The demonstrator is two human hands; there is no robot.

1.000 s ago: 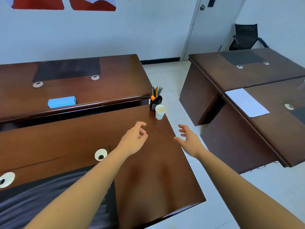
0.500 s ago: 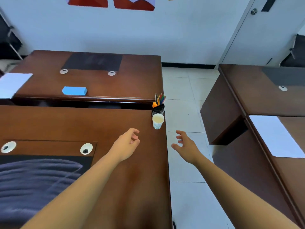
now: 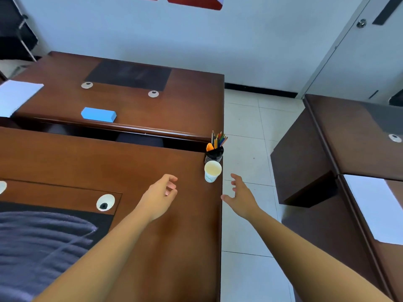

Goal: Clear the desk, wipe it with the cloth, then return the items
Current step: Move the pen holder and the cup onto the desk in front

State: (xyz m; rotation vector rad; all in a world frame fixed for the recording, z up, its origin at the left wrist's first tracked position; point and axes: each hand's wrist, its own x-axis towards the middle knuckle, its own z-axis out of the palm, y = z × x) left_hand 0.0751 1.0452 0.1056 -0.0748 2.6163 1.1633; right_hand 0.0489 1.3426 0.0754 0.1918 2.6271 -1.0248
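A white paper cup [image 3: 212,171] stands at the far right corner of the brown desk [image 3: 87,162] in front of me. Right behind the cup is a black pen holder [image 3: 214,154] full of coloured pencils. My left hand [image 3: 160,196] hovers over the desk, left of the cup, fingers loosely curled and holding nothing. My right hand [image 3: 241,194] is past the desk's right edge, over the floor, fingers spread and empty, just right of the cup. A dark mat [image 3: 43,238] with pale wipe streaks covers the near left of the desk.
A second desk [image 3: 174,105] behind carries a blue box [image 3: 98,114] and white paper [image 3: 15,95]. To the right stand more desks [image 3: 359,131] with a white sheet [image 3: 377,208]. Tiled floor [image 3: 244,131] runs between them. A door [image 3: 359,51] is at back right.
The view has swung left, bringing the cup and pen holder nearer the middle. Both hands have stayed stretched forward on either side of the cup, and neither has touched it.
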